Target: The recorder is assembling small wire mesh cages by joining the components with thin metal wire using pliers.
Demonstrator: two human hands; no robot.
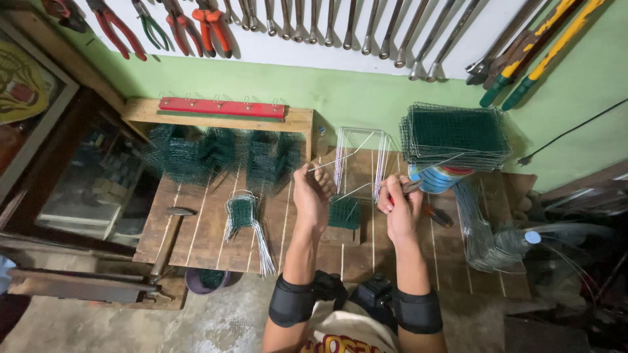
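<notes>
Pinching wire [340,158] in left hand [311,196] fingers, right hand [399,208] gripping pliers [413,189]

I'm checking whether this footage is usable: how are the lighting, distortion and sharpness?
Head view: even light, soft shadows under the wall tools; wide-angle bending at the edges; left hand, right hand and workbench fairly sharp; right corner dark, wire there smeared.

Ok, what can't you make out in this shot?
Head view, the only one:
- Pliers tip: covered by the right hand.
- Wire where the left hand pinches it: too thin to tell.
- Small mesh piece: partly behind the left wrist.
- Wall tools: cut off by the top edge.
</notes>
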